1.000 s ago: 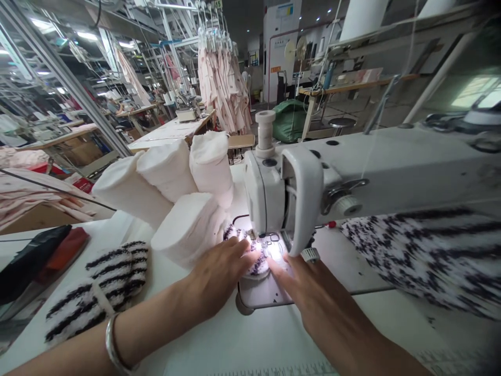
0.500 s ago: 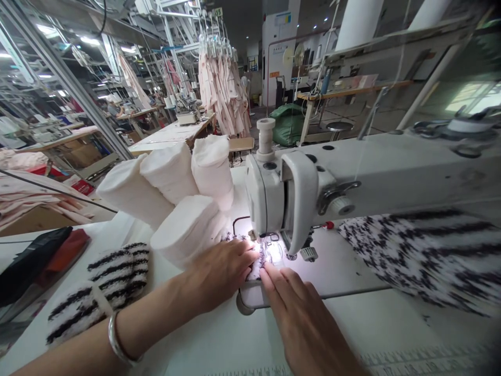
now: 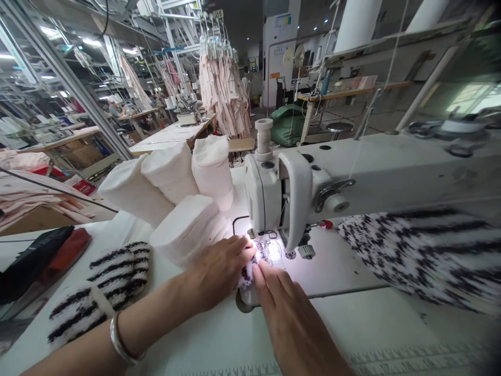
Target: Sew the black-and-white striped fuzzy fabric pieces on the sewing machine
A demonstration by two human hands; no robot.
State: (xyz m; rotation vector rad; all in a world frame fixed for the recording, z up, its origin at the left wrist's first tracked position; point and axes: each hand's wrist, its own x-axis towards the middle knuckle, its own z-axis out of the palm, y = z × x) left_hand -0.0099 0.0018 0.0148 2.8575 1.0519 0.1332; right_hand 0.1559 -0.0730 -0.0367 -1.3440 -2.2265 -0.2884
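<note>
A small piece of fuzzy black-and-white fabric (image 3: 246,275) lies under the lit needle area of a white sewing machine (image 3: 266,193). My left hand (image 3: 223,266) presses on its left side with curled fingers, close to the presser foot. From the front right, my right hand (image 3: 287,308) has its fingers together and pinches the fabric's near edge. Part of the fabric is hidden beneath my fingers. A silver bangle (image 3: 117,339) circles my left wrist.
Stacks of white padding (image 3: 188,230) stand behind my left hand. Striped fuzzy pieces (image 3: 121,271) lie at left, beside dark and red cloth (image 3: 66,256). More striped fabric (image 3: 422,256) lies under the machine arm. A printed ruler (image 3: 418,357) runs along the front edge.
My right hand has shifted slightly left, nearer my left hand. The fabric between them has turned and bunched up a little. My left hand stays almost in place.
</note>
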